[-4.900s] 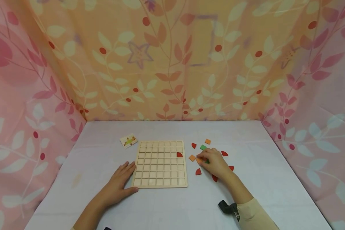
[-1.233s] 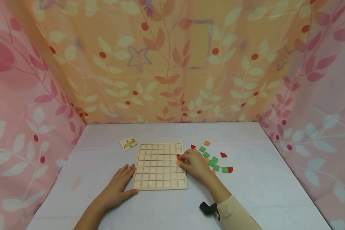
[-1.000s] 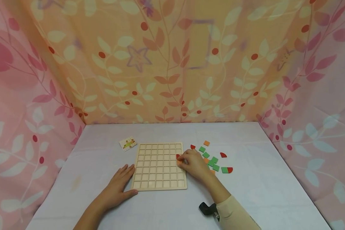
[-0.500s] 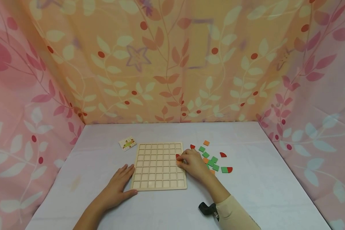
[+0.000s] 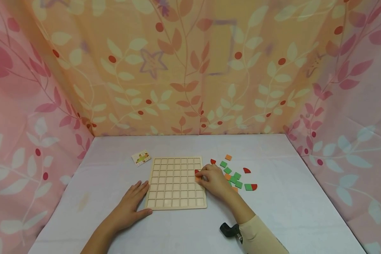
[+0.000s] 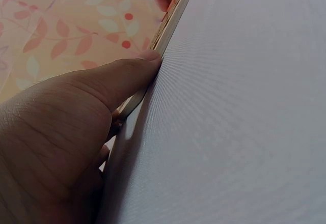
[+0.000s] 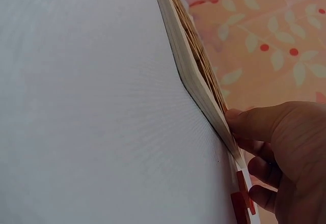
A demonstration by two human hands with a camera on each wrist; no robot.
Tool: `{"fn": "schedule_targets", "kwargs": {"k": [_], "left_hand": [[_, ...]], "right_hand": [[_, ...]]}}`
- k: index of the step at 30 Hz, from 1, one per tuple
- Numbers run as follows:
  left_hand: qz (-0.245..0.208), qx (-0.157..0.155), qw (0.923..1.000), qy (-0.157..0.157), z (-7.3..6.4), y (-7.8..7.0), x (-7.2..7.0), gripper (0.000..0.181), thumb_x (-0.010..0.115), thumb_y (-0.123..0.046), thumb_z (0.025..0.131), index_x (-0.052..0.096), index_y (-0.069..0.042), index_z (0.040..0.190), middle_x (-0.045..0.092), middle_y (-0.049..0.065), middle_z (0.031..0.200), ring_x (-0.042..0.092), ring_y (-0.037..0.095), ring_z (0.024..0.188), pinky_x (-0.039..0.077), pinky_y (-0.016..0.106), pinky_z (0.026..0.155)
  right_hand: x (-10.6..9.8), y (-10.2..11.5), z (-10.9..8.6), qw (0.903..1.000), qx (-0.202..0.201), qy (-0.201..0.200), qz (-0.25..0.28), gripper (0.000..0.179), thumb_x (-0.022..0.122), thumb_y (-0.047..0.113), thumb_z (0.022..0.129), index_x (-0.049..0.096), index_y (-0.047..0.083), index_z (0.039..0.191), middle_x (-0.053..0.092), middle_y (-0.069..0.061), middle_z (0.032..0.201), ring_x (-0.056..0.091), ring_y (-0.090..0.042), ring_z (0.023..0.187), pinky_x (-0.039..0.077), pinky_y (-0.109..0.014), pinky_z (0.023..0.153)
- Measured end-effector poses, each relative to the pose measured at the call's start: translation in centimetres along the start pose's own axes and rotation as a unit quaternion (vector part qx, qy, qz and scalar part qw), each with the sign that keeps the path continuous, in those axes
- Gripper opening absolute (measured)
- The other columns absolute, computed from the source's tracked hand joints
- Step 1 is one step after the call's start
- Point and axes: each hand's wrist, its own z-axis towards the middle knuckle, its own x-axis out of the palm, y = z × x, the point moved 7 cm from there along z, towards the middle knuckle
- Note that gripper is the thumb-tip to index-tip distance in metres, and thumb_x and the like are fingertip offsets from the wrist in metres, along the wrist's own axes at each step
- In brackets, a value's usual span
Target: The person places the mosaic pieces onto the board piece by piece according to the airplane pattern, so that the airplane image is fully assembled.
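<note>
A wooden grid board [image 5: 167, 203] lies on the white table. My left hand [image 5: 134, 199] rests along its left edge, fingers straight and thumb at the near left corner; in the left wrist view the thumb [image 6: 127, 79] touches the board's side. My right hand [image 5: 214, 180] pinches an orange square tile [image 5: 197, 179] at a cell in the rightmost column. Just above that cell sits a red quarter-circle tile [image 5: 196, 171], partly hidden by the fingertips. The right wrist view shows the right thumb [image 7: 254, 123] at the board's rim.
Loose green tiles [image 5: 237, 175], orange squares [image 5: 228, 157] and red quarter-circles [image 5: 247, 170] lie right of the board, some behind the right hand. A small pattern card [image 5: 141, 158] lies at the board's far left corner. Floral cloth [image 5: 130, 88] walls three sides.
My right hand has moved left from the loose tiles to the board, bringing the orange square tile. Over the last second it has hardly moved. The left hand stays at the board's edge.
</note>
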Motion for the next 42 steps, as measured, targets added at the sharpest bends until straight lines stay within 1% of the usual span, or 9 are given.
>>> {"fn": "schedule_targets", "kwargs": {"k": [7, 13, 18, 23, 27, 30, 33, 38, 42], "left_hand": [[-0.002, 0.001, 1.0, -0.001, 0.0, 0.0, -0.1, 0.094, 0.076, -0.055, 0.087, 0.039, -0.004, 0.157, 0.036, 0.009, 0.165, 0.024, 0.041, 0.153, -0.008, 0.017, 0.125], [-0.011, -0.017, 0.9996, 0.02, 0.1, 0.3, 0.2, 0.096, 0.074, -0.057, 0.087, 0.036, -0.006, 0.159, 0.032, 0.006, 0.167, 0.02, 0.039, 0.156, -0.002, 0.03, 0.129], [-0.012, -0.022, 0.9994, 0.024, 0.1, 0.4, 0.2, 0.096, 0.074, -0.057, 0.087, 0.036, -0.007, 0.159, 0.031, 0.006, 0.168, 0.02, 0.038, 0.156, -0.003, 0.029, 0.129], [-0.012, -0.021, 0.9994, 0.023, 0.1, 0.3, 0.1, 0.095, 0.075, -0.056, 0.087, 0.036, -0.006, 0.159, 0.032, 0.006, 0.167, 0.02, 0.038, 0.156, -0.002, 0.028, 0.129], [-0.011, -0.02, 0.9995, 0.023, 0.2, 0.2, 0.1, 0.095, 0.075, -0.056, 0.087, 0.036, -0.006, 0.159, 0.032, 0.006, 0.167, 0.02, 0.038, 0.156, 0.0, 0.032, 0.13], [-0.013, -0.02, 0.9995, 0.023, 0.2, 0.2, 0.0, 0.095, 0.075, -0.056, 0.088, 0.037, -0.006, 0.159, 0.031, 0.006, 0.168, 0.02, 0.038, 0.156, 0.002, 0.037, 0.13], [-0.012, -0.018, 0.9995, 0.021, 0.3, 0.2, 0.0, 0.094, 0.075, -0.056, 0.088, 0.037, -0.006, 0.158, 0.032, 0.006, 0.167, 0.02, 0.038, 0.156, -0.001, 0.032, 0.13], [-0.006, -0.007, 0.9998, 0.015, 0.3, 0.2, 0.0, 0.094, 0.075, -0.055, 0.088, 0.038, -0.005, 0.158, 0.033, 0.008, 0.167, 0.021, 0.039, 0.155, -0.008, 0.018, 0.125], [-0.012, -0.014, 0.9997, 0.017, 0.1, 0.3, 0.2, 0.094, 0.074, -0.057, 0.088, 0.037, -0.006, 0.159, 0.032, 0.007, 0.167, 0.02, 0.039, 0.156, -0.006, 0.023, 0.127]], "right_hand": [[0.0, -0.2, 0.1, 0.9998, 0.017, 0.002, -0.01, 0.019, 0.081, 0.028, 0.089, 0.081, 0.022, 0.108, 0.066, 0.009, 0.101, 0.053, -0.014, 0.098, 0.043, -0.037, 0.087], [0.2, -0.5, 0.1, 0.9992, 0.039, 0.011, -0.004, 0.019, 0.081, 0.03, 0.089, 0.081, 0.023, 0.107, 0.065, 0.01, 0.101, 0.051, -0.013, 0.096, 0.041, -0.034, 0.086], [0.5, -0.7, 0.0, 0.9989, 0.045, 0.014, 0.0, 0.019, 0.081, 0.03, 0.089, 0.081, 0.024, 0.107, 0.064, 0.011, 0.1, 0.05, -0.012, 0.096, 0.041, -0.033, 0.086], [0.3, -0.5, 0.0, 0.999, 0.037, 0.014, -0.02, 0.017, 0.081, 0.029, 0.089, 0.081, 0.024, 0.106, 0.067, 0.01, 0.1, 0.053, -0.013, 0.097, 0.044, -0.033, 0.087], [-0.4, 0.0, 0.1, 0.9983, 0.028, 0.017, -0.048, 0.016, 0.08, 0.027, 0.09, 0.081, 0.024, 0.105, 0.07, 0.008, 0.101, 0.056, -0.015, 0.099, 0.049, -0.035, 0.087], [-0.8, 0.3, 0.1, 0.998, 0.026, 0.025, -0.052, 0.016, 0.08, 0.024, 0.089, 0.08, 0.023, 0.105, 0.073, 0.008, 0.103, 0.057, -0.016, 0.101, 0.05, -0.036, 0.089], [-1.3, 0.5, 0.2, 0.9985, 0.023, 0.033, -0.036, 0.018, 0.079, 0.02, 0.089, 0.08, 0.02, 0.107, 0.073, 0.007, 0.104, 0.057, -0.015, 0.1, 0.05, -0.035, 0.088], [-2.8, 0.8, 0.2, 0.9991, 0.014, 0.039, -0.008, 0.021, 0.078, 0.017, 0.09, 0.08, 0.017, 0.111, 0.073, 0.005, 0.103, 0.056, -0.014, 0.097, 0.051, -0.034, 0.082], [-4.7, 0.9, 0.3, 0.9994, 0.012, 0.031, -0.011, 0.022, 0.077, 0.016, 0.09, 0.079, 0.018, 0.112, 0.072, 0.007, 0.104, 0.059, -0.016, 0.104, 0.053, -0.037, 0.089]]}}
